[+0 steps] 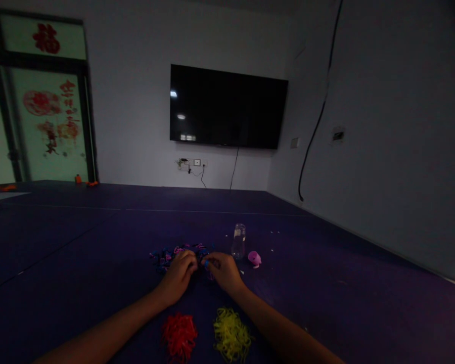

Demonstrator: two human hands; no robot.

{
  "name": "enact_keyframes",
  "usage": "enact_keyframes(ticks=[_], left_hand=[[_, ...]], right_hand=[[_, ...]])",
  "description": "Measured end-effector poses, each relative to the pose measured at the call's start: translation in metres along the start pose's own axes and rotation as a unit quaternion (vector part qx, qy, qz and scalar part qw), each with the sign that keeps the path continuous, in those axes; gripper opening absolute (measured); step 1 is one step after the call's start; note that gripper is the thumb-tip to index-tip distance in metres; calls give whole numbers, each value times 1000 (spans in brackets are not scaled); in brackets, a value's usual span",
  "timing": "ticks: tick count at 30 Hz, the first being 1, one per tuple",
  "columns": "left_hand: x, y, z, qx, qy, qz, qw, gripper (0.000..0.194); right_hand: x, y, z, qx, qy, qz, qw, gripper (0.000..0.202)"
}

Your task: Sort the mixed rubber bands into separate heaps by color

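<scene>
1. Roughly mid-frame, below centre, the mixed dark bands point(164, 259) spread sideways, mostly left of and just beyond the fingers; the left hand point(180, 268) is nearer their bulk.
2. Its fingers curl down at the bands; whether they grasp any, I cannot tell.
3. The right hand point(225, 272) has bent fingers, a blue bit point(206, 263) at the tips, its hold unclear.
4. Bottom centre: red strands point(179, 336), yellow strands point(232, 334).

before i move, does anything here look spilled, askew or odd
Small white scraps dot the purple surface near the clear container, like stray litter. On the right wall, a black cable hangs loosely, its lower end seemingly unconnected.
</scene>
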State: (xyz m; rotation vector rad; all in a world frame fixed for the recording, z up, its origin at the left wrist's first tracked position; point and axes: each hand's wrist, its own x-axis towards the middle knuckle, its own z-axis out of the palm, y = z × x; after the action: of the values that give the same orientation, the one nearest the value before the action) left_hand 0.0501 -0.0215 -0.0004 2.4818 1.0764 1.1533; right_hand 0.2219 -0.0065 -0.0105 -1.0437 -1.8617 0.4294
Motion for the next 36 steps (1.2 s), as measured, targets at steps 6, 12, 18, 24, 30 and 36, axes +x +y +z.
enact_keyframes(ticks=[6,12,18,24,30,36], left_hand=[[2,-1,-4,-62,27,-13,998,19],[2,3,-4,-80,6,-30,996,17],[2,2,-3,-84,-13,-55,995,17],[0,-3,-1,-94,-13,-59,994,11],[0,-3,0,-86,-20,-65,994,10],[1,-3,-1,-80,-25,-66,994,14]], right_hand=[[-3,-6,0,-47,-48,-67,996,23],[-6,-11,-1,-64,-61,-94,992,21],[-7,-9,1,-87,-39,-91,991,15],[-7,-11,1,-95,-28,-70,993,12],[-6,-11,0,-88,-25,-62,994,15],[-6,-8,2,-90,-32,-59,994,13]])
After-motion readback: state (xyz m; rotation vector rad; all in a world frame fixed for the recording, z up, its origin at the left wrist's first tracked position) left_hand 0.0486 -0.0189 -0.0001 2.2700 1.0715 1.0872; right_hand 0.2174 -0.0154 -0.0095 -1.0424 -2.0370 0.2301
